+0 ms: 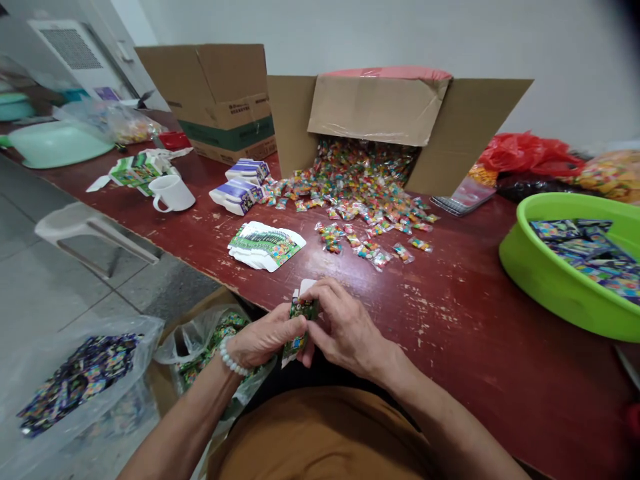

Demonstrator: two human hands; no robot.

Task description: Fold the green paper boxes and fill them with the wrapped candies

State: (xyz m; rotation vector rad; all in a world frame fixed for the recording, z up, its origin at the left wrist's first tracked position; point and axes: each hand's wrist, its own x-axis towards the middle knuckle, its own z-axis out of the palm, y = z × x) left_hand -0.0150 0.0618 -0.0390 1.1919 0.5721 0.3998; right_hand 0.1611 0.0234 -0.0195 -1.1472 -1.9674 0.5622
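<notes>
Print on the held green carton (pixel 296 343) and cardboard box (pixel 227 127) is unreadable.

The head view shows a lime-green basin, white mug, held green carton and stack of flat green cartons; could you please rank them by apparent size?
1. Lime-green basin
2. Stack of flat green cartons
3. White mug and held green carton: unsure, as the carton is nearer the camera and partly covered.
</notes>
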